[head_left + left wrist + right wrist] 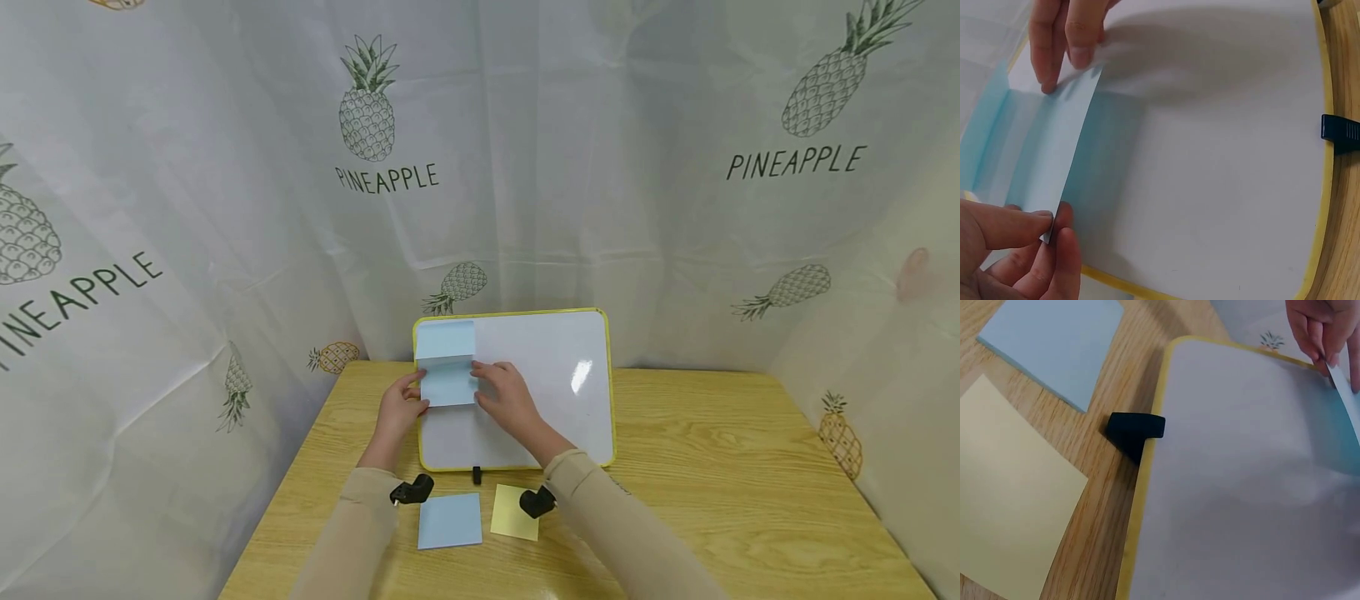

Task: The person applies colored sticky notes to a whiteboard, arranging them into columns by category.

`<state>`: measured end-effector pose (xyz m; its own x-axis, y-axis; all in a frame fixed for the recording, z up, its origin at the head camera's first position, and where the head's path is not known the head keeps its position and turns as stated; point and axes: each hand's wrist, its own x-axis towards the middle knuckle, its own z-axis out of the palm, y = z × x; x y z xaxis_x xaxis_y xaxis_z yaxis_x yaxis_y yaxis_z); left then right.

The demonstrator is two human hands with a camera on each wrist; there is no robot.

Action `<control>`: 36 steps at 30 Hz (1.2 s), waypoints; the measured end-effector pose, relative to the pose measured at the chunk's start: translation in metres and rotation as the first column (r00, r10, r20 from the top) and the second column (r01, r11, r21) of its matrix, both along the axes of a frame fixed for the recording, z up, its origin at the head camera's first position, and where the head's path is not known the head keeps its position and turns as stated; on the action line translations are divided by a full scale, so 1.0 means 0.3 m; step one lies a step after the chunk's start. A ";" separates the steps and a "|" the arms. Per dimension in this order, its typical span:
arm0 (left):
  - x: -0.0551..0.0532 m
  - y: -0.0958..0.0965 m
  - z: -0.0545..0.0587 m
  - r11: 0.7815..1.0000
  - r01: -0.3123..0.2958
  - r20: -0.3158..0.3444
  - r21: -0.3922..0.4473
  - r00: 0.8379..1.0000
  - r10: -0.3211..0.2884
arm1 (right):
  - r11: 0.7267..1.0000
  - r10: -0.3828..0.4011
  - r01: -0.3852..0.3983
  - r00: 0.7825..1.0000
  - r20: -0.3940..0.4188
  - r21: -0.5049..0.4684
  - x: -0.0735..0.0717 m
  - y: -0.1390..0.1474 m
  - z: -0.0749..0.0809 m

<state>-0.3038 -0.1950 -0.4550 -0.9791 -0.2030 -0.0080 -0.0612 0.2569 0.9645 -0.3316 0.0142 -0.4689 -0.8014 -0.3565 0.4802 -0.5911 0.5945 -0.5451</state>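
A light blue sticky note [450, 383] is held by its two sides in front of the whiteboard [540, 417]. My left hand [401, 408] pinches its left edge between thumb and fingers, as the left wrist view also shows. At the opposite edge, my right hand [510, 400] holds the note with curved fingertips. Another light blue sticky note [446, 340] sits at the board's upper left corner, just above the held one. In the left wrist view, the held note's lower edge [1079, 144] stands away from the board and casts a bluish shadow.
On the wooden table [712, 483] before the board lie a blue sticky note pad [450, 521] and a yellow sticky note [514, 512]. A small black clip [477, 476] grips the board's yellow lower rim. Behind hangs a pineapple-print curtain [562, 208].
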 end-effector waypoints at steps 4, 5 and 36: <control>-0.002 -0.002 -0.004 1.000 -0.001 0.006 0.005 1.000 0.001 | 0.995 -0.030 0.036 0.997 -0.070 0.091 0.006 -0.001 0.001; -0.002 -0.003 -0.004 1.000 -0.001 0.007 0.006 1.000 0.001 | 0.992 -0.037 0.047 0.995 -0.089 0.115 0.008 -0.002 0.001; 0.083 -0.084 -0.048 1.000 -0.027 -0.030 0.010 0.999 0.027 | 0.971 0.119 -0.107 0.992 -0.044 0.213 -0.012 -0.131 0.010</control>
